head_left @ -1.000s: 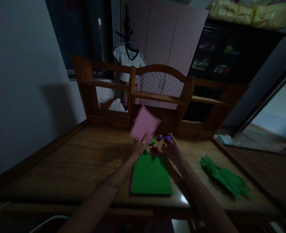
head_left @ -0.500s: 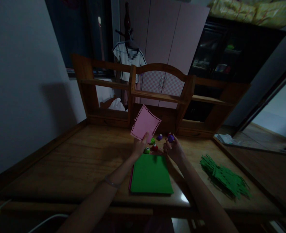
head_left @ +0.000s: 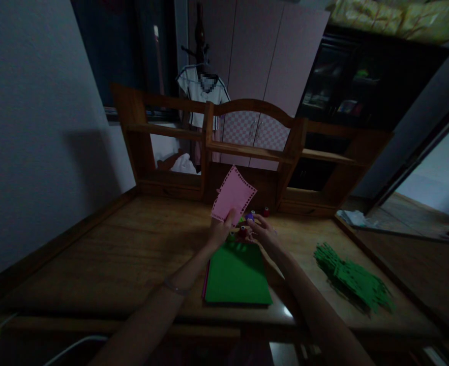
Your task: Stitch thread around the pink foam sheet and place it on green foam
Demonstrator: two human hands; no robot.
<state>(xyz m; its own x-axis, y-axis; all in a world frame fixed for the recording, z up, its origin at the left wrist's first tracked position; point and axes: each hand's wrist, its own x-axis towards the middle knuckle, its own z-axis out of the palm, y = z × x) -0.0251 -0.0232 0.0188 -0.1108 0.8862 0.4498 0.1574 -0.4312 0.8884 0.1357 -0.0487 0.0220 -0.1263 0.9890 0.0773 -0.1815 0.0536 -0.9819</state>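
The left hand [head_left: 221, 231], thumb uppermost, held a pink sheet [head_left: 233, 192] with a hole-lined border, raised above the counter [head_left: 151, 244] toward its back edge. The right hand [head_left: 269, 236], fingers bent, was at a small purple object [head_left: 249, 217]; whether it gripped or merely touched this could not be told. A red object [head_left: 242, 232] lay just beyond the green sheets [head_left: 239, 277], which were stacked near the counter's front edge, while green cut paper [head_left: 352, 278] lay toward its right edge and a second red object [head_left: 266, 211] near its back edge.
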